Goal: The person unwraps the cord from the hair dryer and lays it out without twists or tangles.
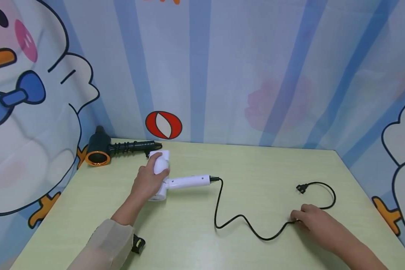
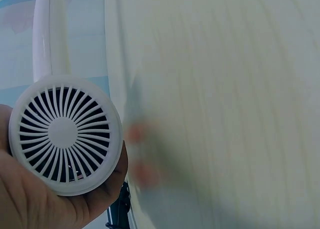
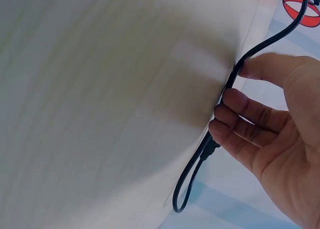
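Observation:
A white hair dryer (image 1: 189, 182) lies on the table with its handle pointing right. My left hand (image 1: 147, 183) grips it round the head; in the left wrist view the round slotted grille (image 2: 63, 134) faces the camera. From the handle a black power cord (image 1: 239, 216) runs in bends across the tabletop to the right. My right hand (image 1: 318, 225) pinches this cord between thumb and fingertips, as the right wrist view shows. Past that hand the cord curls back, ending in a black plug (image 1: 302, 188).
At the back left lies a black hair dryer (image 1: 99, 148) with an orange ring, its cord wound round the handle. The pale wooden table (image 1: 256, 165) meets a blue striped cartoon curtain (image 1: 222, 75) at its back edge. A small black object (image 1: 138, 243) shows beside the left sleeve.

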The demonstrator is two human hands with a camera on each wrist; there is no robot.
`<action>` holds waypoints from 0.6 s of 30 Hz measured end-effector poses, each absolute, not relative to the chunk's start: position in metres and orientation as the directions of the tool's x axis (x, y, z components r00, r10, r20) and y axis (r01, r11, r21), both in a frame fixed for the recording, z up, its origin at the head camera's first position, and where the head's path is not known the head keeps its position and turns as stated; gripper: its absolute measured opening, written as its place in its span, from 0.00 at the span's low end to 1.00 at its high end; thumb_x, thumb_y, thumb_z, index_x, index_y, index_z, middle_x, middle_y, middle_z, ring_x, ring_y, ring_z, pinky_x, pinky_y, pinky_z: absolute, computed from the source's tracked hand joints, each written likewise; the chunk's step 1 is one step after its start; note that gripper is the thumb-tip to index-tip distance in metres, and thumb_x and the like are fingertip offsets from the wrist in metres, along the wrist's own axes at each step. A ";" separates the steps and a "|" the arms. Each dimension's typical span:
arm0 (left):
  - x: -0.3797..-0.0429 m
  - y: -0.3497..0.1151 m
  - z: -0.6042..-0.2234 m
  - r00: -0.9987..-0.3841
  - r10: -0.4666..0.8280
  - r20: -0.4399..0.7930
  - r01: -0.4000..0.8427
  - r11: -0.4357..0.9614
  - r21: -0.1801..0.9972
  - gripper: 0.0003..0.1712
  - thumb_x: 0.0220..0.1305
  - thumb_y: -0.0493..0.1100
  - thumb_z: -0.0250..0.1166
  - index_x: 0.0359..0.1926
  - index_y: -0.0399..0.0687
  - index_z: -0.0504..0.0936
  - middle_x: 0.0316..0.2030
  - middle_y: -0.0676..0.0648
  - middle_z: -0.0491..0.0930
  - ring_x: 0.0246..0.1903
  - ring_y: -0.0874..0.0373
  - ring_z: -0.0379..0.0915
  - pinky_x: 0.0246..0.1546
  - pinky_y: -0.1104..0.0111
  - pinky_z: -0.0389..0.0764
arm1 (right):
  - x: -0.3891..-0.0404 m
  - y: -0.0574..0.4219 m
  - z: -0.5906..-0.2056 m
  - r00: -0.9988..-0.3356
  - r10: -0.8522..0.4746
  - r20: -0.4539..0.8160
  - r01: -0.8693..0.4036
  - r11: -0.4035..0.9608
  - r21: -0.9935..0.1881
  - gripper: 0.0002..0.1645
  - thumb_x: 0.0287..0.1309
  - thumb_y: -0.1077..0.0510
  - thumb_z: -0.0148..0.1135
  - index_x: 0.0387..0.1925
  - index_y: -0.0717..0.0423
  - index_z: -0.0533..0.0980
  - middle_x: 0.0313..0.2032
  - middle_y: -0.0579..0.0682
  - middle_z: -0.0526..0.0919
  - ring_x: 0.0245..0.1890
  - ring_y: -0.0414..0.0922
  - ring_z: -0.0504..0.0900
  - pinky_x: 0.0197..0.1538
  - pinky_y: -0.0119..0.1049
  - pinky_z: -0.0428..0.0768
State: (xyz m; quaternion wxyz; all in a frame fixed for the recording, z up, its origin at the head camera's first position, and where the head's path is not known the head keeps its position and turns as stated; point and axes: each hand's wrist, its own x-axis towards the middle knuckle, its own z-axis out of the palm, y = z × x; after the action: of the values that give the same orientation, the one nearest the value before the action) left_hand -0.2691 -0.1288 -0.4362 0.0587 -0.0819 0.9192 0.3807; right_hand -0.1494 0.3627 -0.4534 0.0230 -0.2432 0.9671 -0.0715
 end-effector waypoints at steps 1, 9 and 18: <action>-0.269 -0.129 -0.436 -0.980 -0.106 -0.170 -0.195 0.698 0.689 0.40 0.72 0.58 0.58 0.79 0.70 0.50 0.60 0.35 0.66 0.51 0.39 0.70 0.43 0.47 0.81 | -0.150 0.363 -0.453 -0.887 -0.461 -0.015 -0.454 0.877 -0.157 0.09 0.63 0.58 0.68 0.38 0.37 0.81 0.27 0.35 0.69 0.26 0.31 0.62 0.30 0.30 0.66; -0.270 -0.129 -0.436 -0.979 -0.109 -0.173 -0.199 0.716 0.669 0.41 0.72 0.58 0.58 0.79 0.70 0.50 0.59 0.34 0.66 0.51 0.39 0.71 0.42 0.46 0.81 | -0.151 0.365 -0.452 -0.954 -0.291 -0.071 -0.271 0.939 -0.211 0.15 0.71 0.37 0.56 0.32 0.37 0.78 0.25 0.38 0.69 0.25 0.36 0.63 0.32 0.34 0.66; -0.269 -0.134 -0.437 -0.979 -0.108 -0.172 -0.197 0.719 0.667 0.40 0.72 0.58 0.58 0.79 0.69 0.51 0.58 0.34 0.66 0.49 0.39 0.71 0.36 0.54 0.78 | -0.154 0.366 -0.447 -0.970 -0.160 -0.182 -0.115 0.965 -0.236 0.29 0.63 0.27 0.57 0.36 0.46 0.81 0.30 0.42 0.76 0.28 0.41 0.69 0.34 0.40 0.70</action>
State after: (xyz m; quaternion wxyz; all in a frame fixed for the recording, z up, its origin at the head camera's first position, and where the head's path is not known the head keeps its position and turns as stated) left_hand -0.2692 -0.1335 -0.4367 0.0604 -0.0825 0.9250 0.3659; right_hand -0.1537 0.3656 -0.4472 0.1003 -0.0697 0.9861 -0.1126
